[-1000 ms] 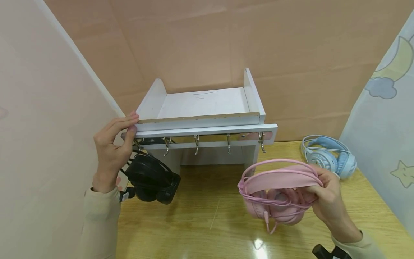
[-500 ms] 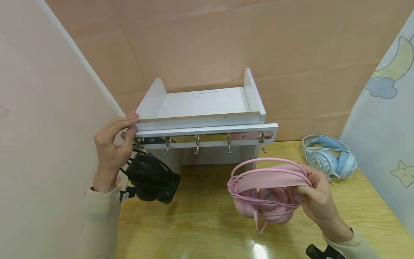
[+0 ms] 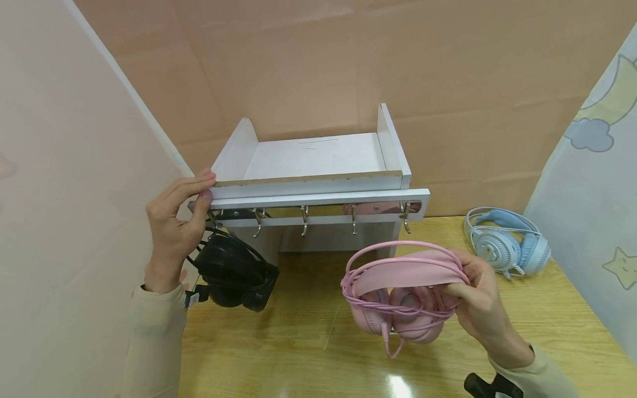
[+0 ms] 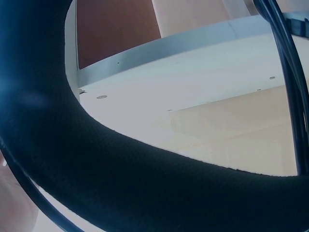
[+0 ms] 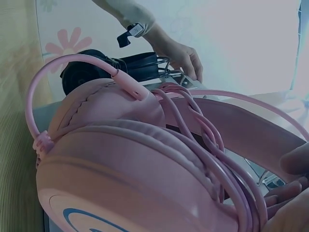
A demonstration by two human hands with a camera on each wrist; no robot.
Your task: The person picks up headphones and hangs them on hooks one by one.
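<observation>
At the front left corner of a white shelf [image 3: 308, 200] with metal hooks, my left hand [image 3: 174, 229] holds the edge, thumb in front and fingers over the top. Black headphones [image 3: 229, 271] hang from the leftmost hook beside that hand; their ear pad [image 4: 111, 164] fills much of the left wrist view. My right hand [image 3: 485, 301] grips pink headphones [image 3: 405, 275] by the right part of the headband. They hang in the air in front of the shelf's right half, cable wound around them. In the right wrist view, the pink ear cups [image 5: 125, 179] are close up.
Light blue headphones [image 3: 507, 243] lie on the wooden table [image 3: 278, 354] at the right, near the patterned side wall [image 3: 592, 193]. Several hooks, such as the middle hook [image 3: 304, 221], hold nothing. A brown backing [image 3: 318, 66] stands behind the shelf.
My right hand has carried the pink headphones left and slightly up, closer to the shelf. The left hand and the black headphones have stayed in place.
</observation>
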